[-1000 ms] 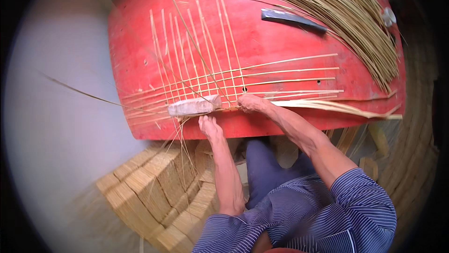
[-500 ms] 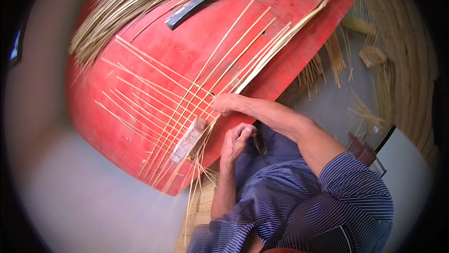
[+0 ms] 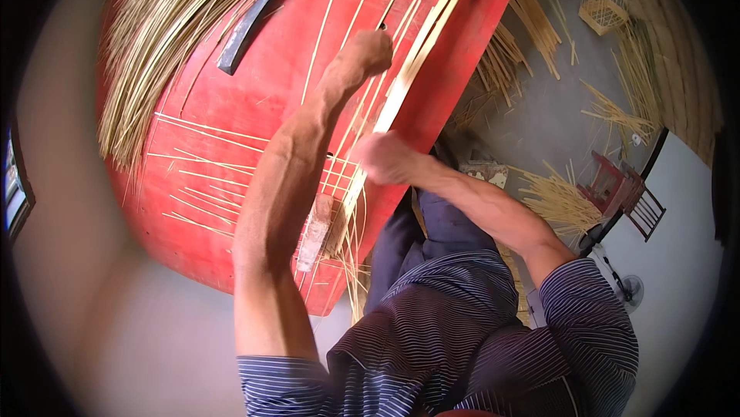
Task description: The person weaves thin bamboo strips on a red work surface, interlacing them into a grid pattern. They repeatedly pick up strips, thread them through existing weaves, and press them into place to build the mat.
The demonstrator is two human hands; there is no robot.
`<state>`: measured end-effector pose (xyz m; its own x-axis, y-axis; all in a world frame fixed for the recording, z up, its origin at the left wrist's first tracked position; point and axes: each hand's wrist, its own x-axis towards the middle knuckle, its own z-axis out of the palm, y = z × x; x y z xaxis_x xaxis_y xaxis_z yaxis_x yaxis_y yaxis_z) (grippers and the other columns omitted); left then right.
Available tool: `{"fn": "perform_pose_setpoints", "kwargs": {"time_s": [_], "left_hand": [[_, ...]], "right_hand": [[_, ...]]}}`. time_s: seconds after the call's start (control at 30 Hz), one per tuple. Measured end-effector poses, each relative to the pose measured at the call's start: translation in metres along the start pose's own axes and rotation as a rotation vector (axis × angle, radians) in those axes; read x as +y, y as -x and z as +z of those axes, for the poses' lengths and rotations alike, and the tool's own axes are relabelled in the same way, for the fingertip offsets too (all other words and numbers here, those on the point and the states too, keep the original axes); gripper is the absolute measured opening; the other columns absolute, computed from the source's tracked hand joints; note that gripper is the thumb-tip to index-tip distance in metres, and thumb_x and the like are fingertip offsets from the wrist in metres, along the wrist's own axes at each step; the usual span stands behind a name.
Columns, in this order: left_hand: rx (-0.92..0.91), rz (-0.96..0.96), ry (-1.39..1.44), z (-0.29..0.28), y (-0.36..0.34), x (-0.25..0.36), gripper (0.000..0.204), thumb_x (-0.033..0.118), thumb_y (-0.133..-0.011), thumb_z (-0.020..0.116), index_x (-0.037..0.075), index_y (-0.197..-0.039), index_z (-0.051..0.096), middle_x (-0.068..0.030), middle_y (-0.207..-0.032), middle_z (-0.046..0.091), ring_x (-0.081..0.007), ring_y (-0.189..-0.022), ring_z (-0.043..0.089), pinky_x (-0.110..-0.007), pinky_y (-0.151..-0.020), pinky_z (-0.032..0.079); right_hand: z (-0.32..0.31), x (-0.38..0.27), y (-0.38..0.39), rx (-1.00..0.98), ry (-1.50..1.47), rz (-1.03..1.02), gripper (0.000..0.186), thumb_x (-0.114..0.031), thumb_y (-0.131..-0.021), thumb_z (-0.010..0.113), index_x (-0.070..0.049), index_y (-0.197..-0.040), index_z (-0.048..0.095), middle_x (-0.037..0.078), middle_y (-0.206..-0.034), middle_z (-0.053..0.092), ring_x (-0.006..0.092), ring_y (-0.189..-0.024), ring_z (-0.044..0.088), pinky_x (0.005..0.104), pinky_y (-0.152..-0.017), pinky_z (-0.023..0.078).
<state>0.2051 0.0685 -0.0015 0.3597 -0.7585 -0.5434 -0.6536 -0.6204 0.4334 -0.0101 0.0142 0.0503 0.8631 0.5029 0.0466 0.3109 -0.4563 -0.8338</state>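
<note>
Thin pale bamboo strips (image 3: 367,112) cross in an open grid (image 3: 336,179) on a red board. A worn whitish block (image 3: 314,233) lies on its near part. My left hand (image 3: 364,55) is closed in a fist over the upright strips beyond the grid; one strip runs out from its far side, and the fingertips are hidden. Smeared by motion, my right hand (image 3: 385,159) is curled at the grid's right edge, beside a thick bundle of pale strips (image 3: 408,82). What it holds, if anything, is hidden. My left forearm covers part of the grid.
The red board (image 3: 193,209) carries a large sheaf of strips (image 3: 146,55) at far left and a dark curved bar (image 3: 258,20) beside it. Cut strips (image 3: 566,201), an open woven basket (image 3: 603,15) and a small reddish wooden stool (image 3: 617,186) are on the floor at right.
My left hand has moved from near my lap up over the far strips. My right hand stays by the grid's corner. The view has shifted, showing more floor at right.
</note>
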Motion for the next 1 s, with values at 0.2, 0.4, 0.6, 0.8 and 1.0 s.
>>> {"fn": "perform_pose_setpoints", "kwargs": {"time_s": [0.2,0.4,0.6,0.8,1.0], "left_hand": [[-0.06,-0.065,0.784,0.03,0.04,0.054,0.023,0.015,-0.089,0.06,0.0,-0.106,0.065,-0.0125,-0.089,0.073,-0.0213,-0.082,0.072,-0.035,-0.075,0.056],[0.215,-0.199,0.885,0.054,0.041,0.077,0.03,0.017,-0.09,0.062,0.001,-0.115,0.065,-0.0155,-0.096,0.073,-0.0224,-0.09,0.071,-0.037,-0.08,0.054],[0.278,-0.216,0.895,0.05,0.034,0.083,0.03,0.015,-0.083,0.064,0.0,-0.109,0.065,-0.0212,-0.096,0.071,-0.0327,-0.089,0.07,-0.042,-0.078,0.054],[0.181,-0.244,1.002,0.047,0.033,0.077,0.025,0.016,-0.079,0.066,0.0,-0.099,0.063,-0.019,-0.09,0.068,-0.0303,-0.085,0.067,-0.041,-0.076,0.052],[0.195,-0.217,0.989,0.05,0.034,0.074,0.026,0.02,-0.079,0.067,0.001,-0.097,0.062,-0.0147,-0.087,0.066,-0.0241,-0.085,0.065,-0.039,-0.077,0.05]], "right_hand": [[-0.101,0.087,0.029,0.613,-0.504,1.146,0.043,-0.044,-0.086,0.068,-0.002,-0.084,0.065,0.009,-0.074,0.065,0.0184,-0.058,0.062,0.0363,-0.049,0.05],[-0.087,0.115,0.019,0.483,-0.421,1.011,0.039,-0.033,-0.089,0.064,0.004,-0.08,0.064,0.009,-0.067,0.065,0.0166,-0.062,0.061,0.0359,-0.057,0.052],[-0.083,0.112,0.015,0.566,-0.598,0.911,0.043,-0.034,-0.093,0.056,0.003,-0.073,0.056,0.006,-0.06,0.054,0.0157,-0.059,0.053,0.0367,-0.057,0.05],[-0.081,0.112,0.021,0.597,-0.577,0.941,0.046,-0.037,-0.093,0.052,0.004,-0.074,0.047,0.01,-0.061,0.042,0.0179,-0.062,0.042,0.0425,-0.061,0.04],[-0.077,0.112,0.026,0.601,-0.602,1.0,0.042,-0.038,-0.093,0.053,0.002,-0.082,0.054,0.007,-0.067,0.047,0.0165,-0.067,0.046,0.04,-0.063,0.045]]}}
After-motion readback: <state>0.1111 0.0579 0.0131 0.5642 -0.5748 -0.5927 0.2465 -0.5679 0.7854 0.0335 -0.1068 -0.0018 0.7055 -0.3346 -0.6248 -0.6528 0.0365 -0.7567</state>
